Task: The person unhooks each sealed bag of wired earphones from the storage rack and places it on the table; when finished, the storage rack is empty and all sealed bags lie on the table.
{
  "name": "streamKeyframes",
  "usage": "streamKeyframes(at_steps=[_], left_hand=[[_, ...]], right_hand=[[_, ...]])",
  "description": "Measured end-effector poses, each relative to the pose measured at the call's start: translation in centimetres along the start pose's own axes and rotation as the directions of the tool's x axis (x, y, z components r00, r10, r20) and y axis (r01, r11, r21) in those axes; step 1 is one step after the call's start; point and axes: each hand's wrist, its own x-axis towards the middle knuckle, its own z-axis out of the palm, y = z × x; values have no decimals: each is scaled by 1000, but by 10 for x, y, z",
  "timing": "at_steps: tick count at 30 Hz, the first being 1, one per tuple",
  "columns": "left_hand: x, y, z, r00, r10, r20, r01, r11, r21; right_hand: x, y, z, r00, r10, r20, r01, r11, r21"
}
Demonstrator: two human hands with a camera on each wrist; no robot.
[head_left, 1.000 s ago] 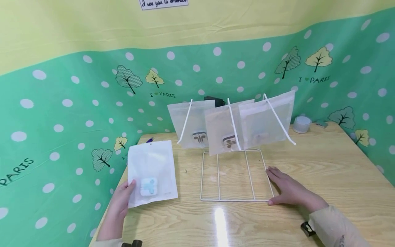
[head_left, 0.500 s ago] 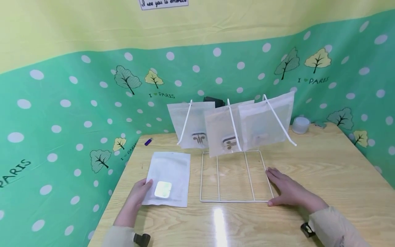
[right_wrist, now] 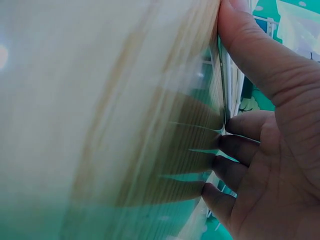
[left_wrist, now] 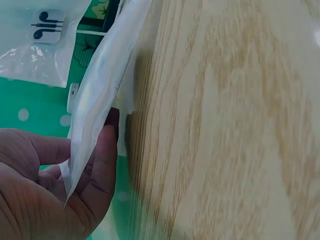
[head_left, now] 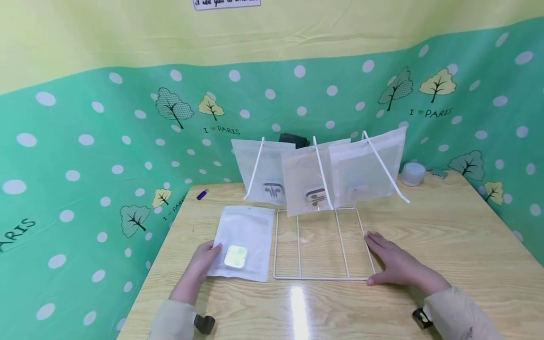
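My left hand (head_left: 203, 259) pinches the left edge of a white zip pouch (head_left: 257, 236), thumb on the front face and fingers behind it. A square case lies in the pouch's lower part and catches the light. In the left wrist view the pouch (left_wrist: 102, 75) is seen nearly edge-on, tilted above the table. My right hand (head_left: 393, 264) rests at the right side of a white wire rack's base (head_left: 323, 278), its thumb by the front corner. The right wrist view shows its fingertips (right_wrist: 232, 172) on the tabletop. Several similar pouches (head_left: 365, 165) hang on the rack's prongs, some showing earphones.
Behind the rack is a black object (head_left: 294, 140). A roll of tape (head_left: 413, 174) and a small grey item (head_left: 439, 174) sit at the back right. On the back left lies a purple USB stick (head_left: 201, 194). A green dotted cloth (head_left: 85, 198) borders the table.
My left hand has carried the pouch rightward toward the rack, and the pouch has tipped flatter. The right hand stays at the rack's base.
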Motion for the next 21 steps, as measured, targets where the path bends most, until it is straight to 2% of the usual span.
streamKeyframes(at_steps=[3,8,13,17,21], left_hand=[[0,0,3,1000,15,-4,-15,1000,20],[-1,2,7,997,46,-55,-42,996,78],[-3,6,7,994,76,-80,-58,977,205],[-5,10,4,991,84,-107,-39,930,364],[-7,16,1,983,115,-145,-25,859,512]], right_hand=[[0,-1,0,1000,5,1,-5,1000,4],[0,-2,-1,1000,3,4,-3,1000,3],[0,-1,-1,1000,1,2,-1,1000,-7],[0,-1,-1,1000,6,5,-6,1000,-3],[1,-1,-1,1000,16,11,-16,1000,4]])
